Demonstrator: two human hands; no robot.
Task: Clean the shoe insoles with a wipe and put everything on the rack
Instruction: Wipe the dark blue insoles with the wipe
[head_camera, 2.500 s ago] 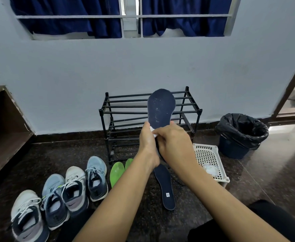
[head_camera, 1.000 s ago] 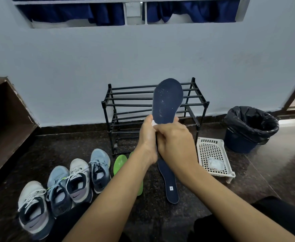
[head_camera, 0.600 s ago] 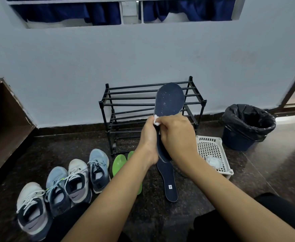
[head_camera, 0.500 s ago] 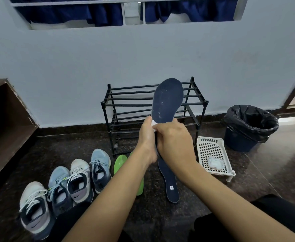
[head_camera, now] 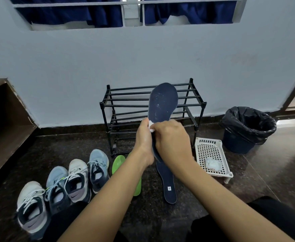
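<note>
With the left hand (head_camera: 144, 138) gripping the insole (head_camera: 163, 102) steady, the right hand (head_camera: 173, 140), pinching the wipe (head_camera: 151, 127), should press firmly upward over the white specks (head_camera: 158, 104) above it.

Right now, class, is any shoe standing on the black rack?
No, all four shoes stand on the floor, left of the rack.

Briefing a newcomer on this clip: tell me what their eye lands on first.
The dark blue insole stands upright at centre, before the black rack, gripped by the left hand while the right hand holds a white wipe against it. Four sneakers line the floor at lower left, bright green insoles beside them.
</note>
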